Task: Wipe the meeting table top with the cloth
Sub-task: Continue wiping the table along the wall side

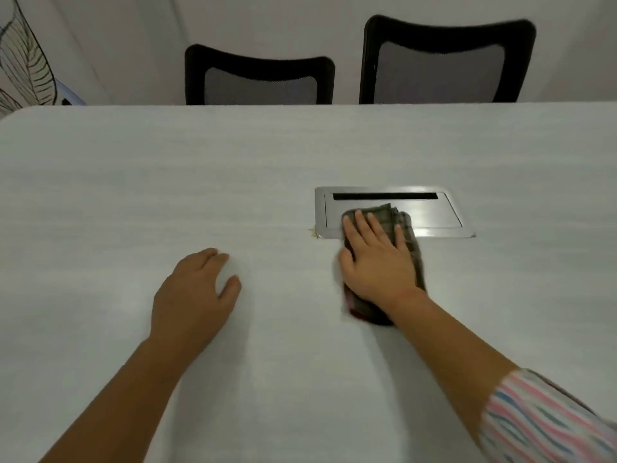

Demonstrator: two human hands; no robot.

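Desk (167,182): pale, wide, fills most of the view. Two black mesh chairs (260,78) stand behind its far edge.

Cloth (414,248): dark, checked, folded into a strip. It lies right of centre with its long axis running near to far. The far end laps over the near left corner of the metal cable hatch (430,215) set into the desk; the near end sits on bare desk by the wrist.

Right grip (377,262): flat on top of the cloth, fingers straight and slightly spread, pointing to the far side. It is pressing, not pinching. The cloth shows past the fingertips, along the right side and under the wrist. A striped sleeve (547,419) is pushed up the forearm.

Left grip (193,292): well left of the cloth, holding nothing, fingers loosely bent, resting on the desk, probably as a brace.

Judgement: wiping is under way. The cloth is directly under the right grip, so that hand drives it. The large stretch of desk to the left and far left lies across the cloth's long axis, so a sideways sweep would cover the widest band. The hatch rim may snag the far end.
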